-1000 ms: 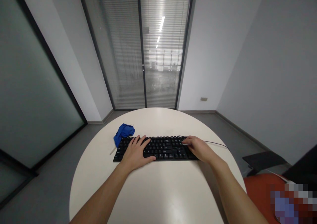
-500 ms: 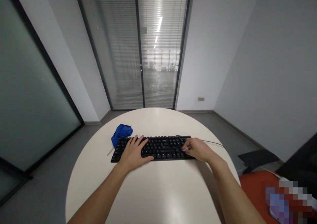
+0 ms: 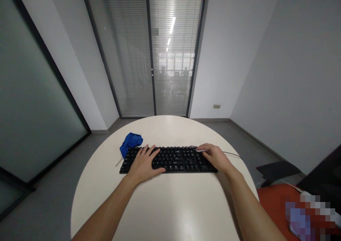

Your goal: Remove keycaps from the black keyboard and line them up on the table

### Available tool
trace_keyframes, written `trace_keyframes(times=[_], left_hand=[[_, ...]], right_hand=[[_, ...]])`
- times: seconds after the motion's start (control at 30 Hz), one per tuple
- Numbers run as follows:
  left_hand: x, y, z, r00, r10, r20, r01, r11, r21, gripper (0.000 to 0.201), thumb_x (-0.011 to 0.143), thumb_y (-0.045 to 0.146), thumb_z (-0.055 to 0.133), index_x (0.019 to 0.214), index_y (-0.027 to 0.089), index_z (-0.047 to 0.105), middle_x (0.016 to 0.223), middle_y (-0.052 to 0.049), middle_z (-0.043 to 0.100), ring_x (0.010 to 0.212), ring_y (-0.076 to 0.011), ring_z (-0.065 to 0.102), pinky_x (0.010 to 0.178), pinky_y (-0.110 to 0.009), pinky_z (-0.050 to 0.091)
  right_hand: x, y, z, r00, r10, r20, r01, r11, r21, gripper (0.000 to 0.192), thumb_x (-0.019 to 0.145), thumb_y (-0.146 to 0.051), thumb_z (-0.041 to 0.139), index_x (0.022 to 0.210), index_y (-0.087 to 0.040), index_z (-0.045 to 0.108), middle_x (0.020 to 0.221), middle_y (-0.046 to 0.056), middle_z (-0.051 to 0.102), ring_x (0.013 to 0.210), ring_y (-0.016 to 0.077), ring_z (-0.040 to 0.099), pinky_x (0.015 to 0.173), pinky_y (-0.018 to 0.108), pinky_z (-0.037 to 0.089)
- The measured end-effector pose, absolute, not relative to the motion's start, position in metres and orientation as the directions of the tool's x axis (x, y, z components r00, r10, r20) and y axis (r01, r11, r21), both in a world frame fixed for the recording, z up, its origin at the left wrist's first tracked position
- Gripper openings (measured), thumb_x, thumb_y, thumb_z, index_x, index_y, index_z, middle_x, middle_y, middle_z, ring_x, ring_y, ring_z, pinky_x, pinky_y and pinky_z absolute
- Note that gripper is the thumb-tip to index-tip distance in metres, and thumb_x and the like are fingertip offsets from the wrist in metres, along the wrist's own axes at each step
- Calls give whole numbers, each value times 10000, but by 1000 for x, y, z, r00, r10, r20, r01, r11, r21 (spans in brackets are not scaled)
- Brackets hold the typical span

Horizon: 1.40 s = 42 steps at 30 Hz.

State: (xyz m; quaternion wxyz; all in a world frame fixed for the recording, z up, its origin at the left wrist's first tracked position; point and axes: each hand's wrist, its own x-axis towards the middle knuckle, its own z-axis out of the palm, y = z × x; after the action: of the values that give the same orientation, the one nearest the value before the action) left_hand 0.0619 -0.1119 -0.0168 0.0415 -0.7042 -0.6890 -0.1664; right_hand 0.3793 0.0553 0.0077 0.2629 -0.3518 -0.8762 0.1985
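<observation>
Keyboard point(image 3: 170, 159), black, lies across the middle of the round white table point(image 3: 165, 205). Left hand point(image 3: 144, 164) rests flat on its left keys, fingers spread; right hand point(image 3: 214, 156) pinches something small and pale over its right end. Blue cloth point(image 3: 130, 142) touches its far-left corner.

The keyboard point(image 3: 168, 159) lies on the tabletop point(image 3: 170, 205). The cloth point(image 3: 130, 143) touches the keyboard's far left corner; both hands rest on its keys.

Two bare forearms and hands point(image 3: 144, 164), no sleeves, rings or watch
</observation>
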Motion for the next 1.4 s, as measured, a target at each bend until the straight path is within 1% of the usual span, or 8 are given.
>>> trace_keyframes(times=[0.07,0.23,0.5,0.77,1.03,1.2,1.3,1.4], left_hand=[[62,-112,-17,-6,956,295,984,-47,173,844,751,764,546,1452,309,422,1554,-55,351,1430,-378,263,1166,-555,187],[62,-111,-18,-3,958,288,985,-47,165,852,749,773,537,1452,305,421,1555,-54,350,1434,-375,256,1168,-552,186],[62,-111,-19,-5,957,289,987,-42,155,845,760,770,524,1457,306,408,1561,-53,338,1437,-371,252,1167,-551,183],[62,-111,-18,-7,957,290,985,-44,167,851,750,778,528,1452,308,420,1559,-51,343,1436,-375,256,1167,-548,188],[61,-111,-18,-7,959,284,982,-47,182,855,747,774,541,1456,314,414,1558,-57,345,1441,-376,243,1166,-557,182],[60,-111,-18,-5,958,286,983,-47,176,859,749,782,527,1459,313,408,1561,-53,340,1440,-374,248,1166,-559,186],[60,-111,-18,-4,959,284,983,-48,176,855,748,776,538,1454,310,417,1556,-58,349,1436,-374,255,1165,-554,192],[61,-111,-19,-7,959,282,983,-45,177,856,743,776,543,1452,312,421,1555,-56,350,1434,-374,260,1165,-552,194]], right_hand=[[380,59,5,-631,712,310,515,682,-519,357,795,-56,485,1016,-198,727,1111,55,712,1064,215,635,1001,359,450],[382,59,6,-655,710,256,554,683,-476,366,793,-51,501,1034,-194,735,1115,61,714,1063,228,638,993,365,458],[382,66,-2,-634,695,338,560,715,-419,367,839,-67,490,1085,-206,724,1167,62,694,1086,216,632,985,343,463],[381,66,-2,-647,709,280,609,702,-369,347,848,-86,498,1084,-194,728,1147,77,702,1070,228,634,955,322,459],[380,53,16,-675,708,206,634,700,-328,410,788,-42,519,1078,-224,745,1093,66,711,1011,224,652,903,297,465],[380,48,21,-685,705,182,630,700,-336,454,732,-5,511,1035,-232,762,1089,68,718,1019,229,654,920,309,470],[381,46,22,-686,711,154,629,685,-368,478,697,8,505,1012,-235,770,1080,58,728,1017,233,658,934,327,470],[382,44,22,-670,732,124,635,652,-415,456,684,-3,514,973,-233,781,1048,46,744,987,227,671,907,308,482]])
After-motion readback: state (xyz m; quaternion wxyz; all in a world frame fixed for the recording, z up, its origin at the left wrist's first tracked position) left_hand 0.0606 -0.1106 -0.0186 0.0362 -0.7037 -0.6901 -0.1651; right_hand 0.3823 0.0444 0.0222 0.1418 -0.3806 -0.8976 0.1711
